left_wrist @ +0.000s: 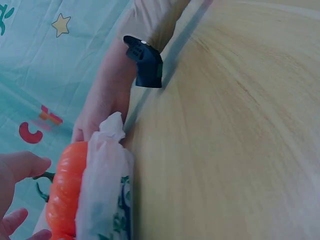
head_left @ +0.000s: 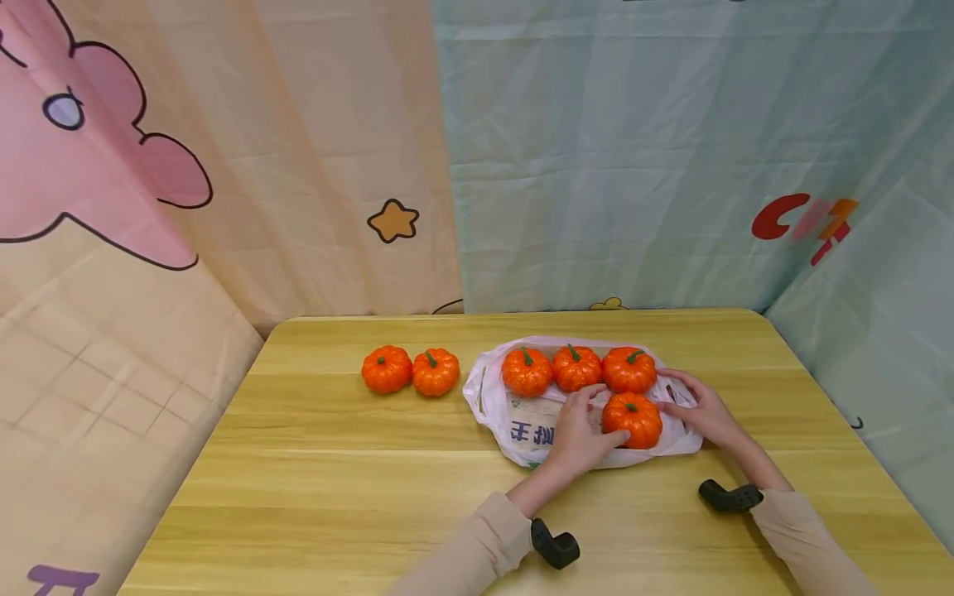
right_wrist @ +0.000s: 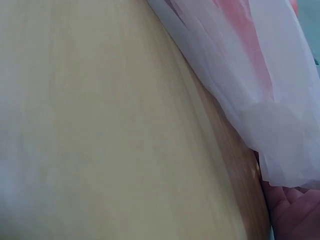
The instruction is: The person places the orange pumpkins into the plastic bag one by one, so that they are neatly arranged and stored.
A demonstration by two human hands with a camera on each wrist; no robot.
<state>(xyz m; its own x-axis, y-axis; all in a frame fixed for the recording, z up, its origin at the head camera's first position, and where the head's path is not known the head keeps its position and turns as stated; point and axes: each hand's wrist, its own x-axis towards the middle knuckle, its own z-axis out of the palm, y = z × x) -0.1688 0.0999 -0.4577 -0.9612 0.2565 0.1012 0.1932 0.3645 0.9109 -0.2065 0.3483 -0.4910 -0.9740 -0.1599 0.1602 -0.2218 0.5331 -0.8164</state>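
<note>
Four orange pumpkins lie on a white plastic bag (head_left: 522,422) on the wooden table (head_left: 335,480): three in a back row (head_left: 575,367) and one in front (head_left: 632,419). My left hand (head_left: 596,418) cups the front pumpkin's left side, fingers and thumb curled round it. In the left wrist view those fingers (left_wrist: 22,167) sit beside the same pumpkin (left_wrist: 67,195), behind a fold of bag (left_wrist: 105,190). My right hand (head_left: 689,406) holds the bag's right edge. The right wrist view shows bunched bag (right_wrist: 260,75) just above the palm (right_wrist: 292,215).
Two more pumpkins (head_left: 387,369) (head_left: 436,372) sit side by side on the bare table, left of the bag. Printed cloth walls close in the back and both sides. A black mount (head_left: 555,546) (head_left: 730,497) is strapped on each wrist.
</note>
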